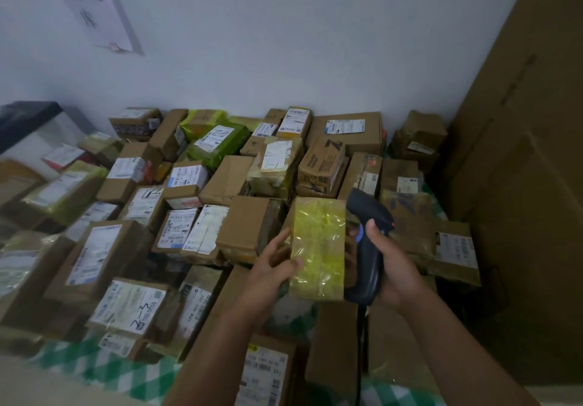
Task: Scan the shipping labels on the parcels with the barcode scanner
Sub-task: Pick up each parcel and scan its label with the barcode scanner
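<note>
**A:** Where is the scanner?

**B:** The dark barcode scanner (367,248) is in the right hand (394,263). The fingers are curled round its handle and its head is uppermost. A cable hangs down from the foot of the handle.

**A:** And the other hand?

**B:** The left hand (273,268) grips a small parcel (318,248) wrapped in shiny yellow tape. The thumb lies across the taped face and the fingers are spread along its left edge. The parcel is held upright above the pile, with its right edge against the scanner's handle.

**A:** Does the right hand touch that parcel too?

**B:** I cannot tell; the parcel hides that spot.

**A:** What lies below?

**B:** Many cardboard parcels (176,204) are packed close together on a worktop under a green-and-white checked cloth (104,371). Most show white shipping labels (94,252) face up, and some have handwritten marks. A few are bound in green or yellow tape.

**A:** And around them?

**B:** A tall cardboard sheet (520,185) stands at the right. Behind the pile is a pale wall (284,43) with a poster (91,5) at the upper left.
</note>
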`<state>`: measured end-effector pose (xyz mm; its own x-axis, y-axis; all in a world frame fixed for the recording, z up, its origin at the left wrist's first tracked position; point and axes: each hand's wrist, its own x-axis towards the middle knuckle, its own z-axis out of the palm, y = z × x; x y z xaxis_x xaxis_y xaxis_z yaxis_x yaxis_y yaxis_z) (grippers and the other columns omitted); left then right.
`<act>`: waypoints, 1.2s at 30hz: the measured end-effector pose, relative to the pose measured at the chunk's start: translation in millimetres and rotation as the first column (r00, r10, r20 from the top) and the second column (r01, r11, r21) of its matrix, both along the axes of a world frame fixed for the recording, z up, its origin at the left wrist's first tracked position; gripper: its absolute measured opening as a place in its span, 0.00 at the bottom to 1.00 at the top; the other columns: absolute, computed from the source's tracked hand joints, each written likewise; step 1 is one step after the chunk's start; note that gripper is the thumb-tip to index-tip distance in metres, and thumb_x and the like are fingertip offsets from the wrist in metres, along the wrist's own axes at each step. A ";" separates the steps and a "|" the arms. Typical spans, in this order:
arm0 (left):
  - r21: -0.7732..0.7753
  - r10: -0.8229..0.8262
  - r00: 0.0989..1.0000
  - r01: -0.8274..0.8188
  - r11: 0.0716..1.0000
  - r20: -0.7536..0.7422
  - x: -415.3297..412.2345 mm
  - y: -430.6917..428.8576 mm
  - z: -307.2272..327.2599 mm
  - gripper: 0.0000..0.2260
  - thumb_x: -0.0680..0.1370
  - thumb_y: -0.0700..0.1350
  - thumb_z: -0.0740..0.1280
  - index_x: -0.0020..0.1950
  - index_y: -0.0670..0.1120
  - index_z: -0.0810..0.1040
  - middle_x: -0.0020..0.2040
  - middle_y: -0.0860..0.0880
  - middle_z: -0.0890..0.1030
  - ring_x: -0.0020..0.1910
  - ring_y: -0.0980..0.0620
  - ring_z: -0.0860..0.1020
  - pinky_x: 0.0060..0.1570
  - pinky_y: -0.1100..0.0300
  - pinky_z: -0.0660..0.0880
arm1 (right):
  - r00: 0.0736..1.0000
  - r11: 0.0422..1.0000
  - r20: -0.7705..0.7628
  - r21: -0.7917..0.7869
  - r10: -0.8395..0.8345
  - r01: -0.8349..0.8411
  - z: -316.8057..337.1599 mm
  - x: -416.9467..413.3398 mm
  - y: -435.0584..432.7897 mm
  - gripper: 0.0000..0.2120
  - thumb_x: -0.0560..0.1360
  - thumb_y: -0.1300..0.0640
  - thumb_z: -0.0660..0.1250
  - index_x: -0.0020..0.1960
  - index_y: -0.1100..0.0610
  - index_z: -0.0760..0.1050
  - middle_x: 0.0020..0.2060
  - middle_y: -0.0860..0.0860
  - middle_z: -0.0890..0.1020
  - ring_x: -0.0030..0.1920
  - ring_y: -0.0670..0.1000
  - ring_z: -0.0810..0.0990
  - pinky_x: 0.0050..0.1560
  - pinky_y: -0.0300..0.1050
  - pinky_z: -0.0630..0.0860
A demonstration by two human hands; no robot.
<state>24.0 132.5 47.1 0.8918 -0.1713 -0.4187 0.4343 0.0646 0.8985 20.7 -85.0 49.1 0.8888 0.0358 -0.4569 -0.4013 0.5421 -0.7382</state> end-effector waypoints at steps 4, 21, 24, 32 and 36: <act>-0.075 0.063 0.998 -0.062 0.995 0.014 -2.2 1.7 1.1 0.18 0.78 0.43 0.68 0.67 0.57 0.75 0.61 0.48 0.82 0.56 0.48 0.83 0.49 0.52 0.80 | 0.999 0.999 0.039 0.037 0.027 -0.029 3.8 -5.3 8.5 0.30 0.71 0.44 0.68 0.65 0.64 0.75 0.60 0.63 0.81 0.60 0.65 0.80 0.59 0.62 0.77; 0.341 0.092 0.991 -0.121 0.932 0.100 -8.8 3.6 -2.0 0.37 0.71 0.45 0.76 0.76 0.52 0.62 0.58 0.52 0.77 0.52 0.52 0.80 0.36 0.64 0.78 | 0.961 0.965 0.183 -0.199 0.208 -0.171 30.3 -24.7 29.3 0.24 0.68 0.45 0.73 0.55 0.62 0.80 0.52 0.61 0.85 0.52 0.59 0.85 0.52 0.50 0.83; 0.291 0.209 0.974 -0.225 0.930 0.087 -6.1 21.6 -9.7 0.38 0.70 0.43 0.76 0.76 0.52 0.62 0.61 0.49 0.77 0.54 0.46 0.80 0.49 0.48 0.82 | 0.968 0.941 0.156 -0.309 0.195 -0.139 31.8 -29.1 20.2 0.22 0.67 0.42 0.73 0.47 0.60 0.80 0.40 0.60 0.85 0.34 0.56 0.84 0.34 0.46 0.81; 0.299 0.284 0.937 -0.336 0.893 0.203 -8.3 61.1 -12.6 0.39 0.71 0.40 0.75 0.77 0.51 0.59 0.69 0.46 0.73 0.61 0.45 0.76 0.57 0.44 0.78 | 0.946 0.883 0.165 -0.430 0.281 -0.187 35.2 -35.1 5.9 0.21 0.69 0.41 0.72 0.44 0.60 0.79 0.35 0.58 0.83 0.25 0.53 0.77 0.26 0.44 0.75; 0.320 0.227 0.946 -0.294 0.901 0.229 -10.5 64.1 -12.9 0.40 0.72 0.40 0.75 0.77 0.52 0.58 0.66 0.49 0.73 0.60 0.47 0.76 0.49 0.52 0.77 | 0.929 0.860 0.170 -0.461 0.329 -0.220 39.1 -36.5 10.5 0.23 0.69 0.41 0.71 0.49 0.61 0.79 0.33 0.57 0.82 0.25 0.53 0.77 0.25 0.43 0.74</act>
